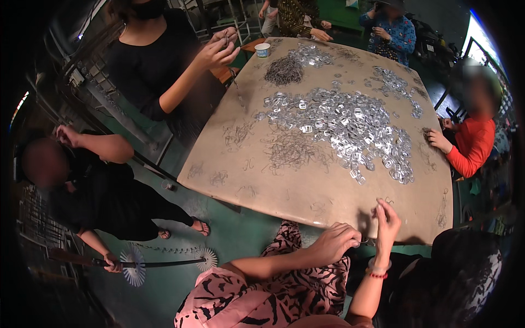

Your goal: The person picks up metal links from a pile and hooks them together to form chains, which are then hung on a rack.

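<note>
Just off the table's near edge, my left hand (334, 244) is closed in a pinch, with a small shiny metal piece (355, 243) showing at its fingertips. My right hand (386, 221), with bracelets at the wrist, is raised beside it over the edge. Its fingers are pinched together, and a thin curved wire hook (389, 200) shows at the fingertips. Loose wire hooks (290, 150) lie scattered on the brown-covered table (257, 199). Beyond them spreads a wide heap of flat silvery metal tabs (350, 120).
A denser pile of wire hooks (284, 71) and a paper cup (262, 50) sit toward the far end. People work around the table, including one in black (164, 71) and one in red (474, 142). At left, another person holds a rod with toothed discs (133, 265).
</note>
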`<move>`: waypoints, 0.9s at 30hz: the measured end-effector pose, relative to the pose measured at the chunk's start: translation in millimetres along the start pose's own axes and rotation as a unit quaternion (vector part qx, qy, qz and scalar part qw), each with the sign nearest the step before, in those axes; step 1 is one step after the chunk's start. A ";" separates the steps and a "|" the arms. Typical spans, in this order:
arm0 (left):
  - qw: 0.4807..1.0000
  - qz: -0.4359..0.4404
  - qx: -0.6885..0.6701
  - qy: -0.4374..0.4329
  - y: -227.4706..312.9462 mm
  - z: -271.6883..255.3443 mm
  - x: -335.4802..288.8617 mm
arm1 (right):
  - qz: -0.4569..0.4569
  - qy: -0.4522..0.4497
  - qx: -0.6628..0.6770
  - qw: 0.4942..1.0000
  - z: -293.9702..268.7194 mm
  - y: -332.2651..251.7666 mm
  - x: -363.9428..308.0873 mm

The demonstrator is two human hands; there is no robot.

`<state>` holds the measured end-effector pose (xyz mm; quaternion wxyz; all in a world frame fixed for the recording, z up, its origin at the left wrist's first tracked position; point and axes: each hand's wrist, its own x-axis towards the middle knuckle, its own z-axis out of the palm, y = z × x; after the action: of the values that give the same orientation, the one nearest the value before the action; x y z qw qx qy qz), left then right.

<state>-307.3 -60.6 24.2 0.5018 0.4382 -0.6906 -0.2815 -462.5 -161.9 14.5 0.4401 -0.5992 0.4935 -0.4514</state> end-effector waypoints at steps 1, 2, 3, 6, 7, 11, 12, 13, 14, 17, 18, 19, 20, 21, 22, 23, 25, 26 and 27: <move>1.000 -0.004 -0.018 -0.001 -1.3 -0.6 -0.6 | -0.009 -0.009 -0.084 0.996 7.6 18.6 28.9; 1.000 0.003 -0.028 0.003 2.2 -2.2 0.3 | -0.062 -0.035 -0.150 0.986 11.0 40.0 60.0; 1.000 0.011 -0.026 0.005 2.0 -0.7 -1.5 | -0.117 -0.057 -0.214 0.968 18.6 58.8 85.2; 0.999 0.011 -0.036 0.007 -2.0 1.4 -9.0 | -0.137 -0.048 -0.411 0.900 63.1 88.9 125.8; 0.999 -0.008 -0.049 0.011 0.7 2.1 -15.7 | -0.108 -0.105 -0.406 0.902 78.8 86.8 127.3; 1.000 0.006 0.029 0.010 3.3 -8.0 -15.0 | -0.144 -0.103 -0.511 0.841 129.2 84.1 97.3; 0.999 0.013 0.050 -0.019 -18.1 4.2 -17.9 | -0.168 -0.071 -0.521 0.834 124.5 109.8 87.7; 0.997 0.051 0.053 -0.003 -18.4 1.7 -10.5 | -0.202 -0.064 -0.488 0.847 115.6 102.1 74.7; 0.999 0.043 0.020 0.017 -17.6 -4.3 -5.2 | -0.219 -0.096 -0.492 0.837 110.6 89.8 69.2; 0.997 0.022 -0.066 0.036 -1.7 -7.4 6.6 | -0.239 -0.137 -0.406 0.871 77.0 91.9 66.3; 0.998 0.021 -0.049 0.042 -2.4 -10.1 13.2 | -0.239 -0.132 -0.406 0.872 71.6 76.1 70.8; 0.998 0.020 -0.033 0.048 -2.1 -11.5 18.3 | -0.201 -0.110 -0.303 0.925 62.2 59.1 75.8; 0.999 0.031 -0.007 0.031 -5.7 -11.6 17.1 | -0.160 -0.079 -0.197 0.964 52.1 49.5 78.1; 0.999 0.039 -0.011 0.026 -9.0 -11.2 16.7 | -0.162 -0.069 -0.200 0.964 43.2 45.6 81.9; 0.999 0.028 -0.019 0.014 -8.3 -12.2 18.7 | -0.074 -0.020 -0.191 0.979 33.0 39.2 85.2; 1.000 0.016 -0.026 0.006 -8.0 -13.5 20.2 | 0.012 0.025 -0.179 0.984 25.4 34.7 88.9; 0.999 -0.014 -0.048 0.005 -12.6 -13.3 10.8 | -0.153 -0.020 -0.246 0.957 30.5 54.8 96.9; 0.998 -0.022 -0.053 0.013 -17.2 -15.1 3.2 | -0.113 -0.063 -0.270 0.954 38.2 60.0 97.5; 0.997 -0.038 -0.051 0.033 -21.1 -20.6 -8.5 | -0.076 -0.120 -0.289 0.947 61.1 53.7 93.3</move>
<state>-280.3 -61.7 9.9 0.5350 0.4475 -0.6410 -0.3205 -403.5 -255.9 -40.3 0.2683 -0.7861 0.4994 -0.2464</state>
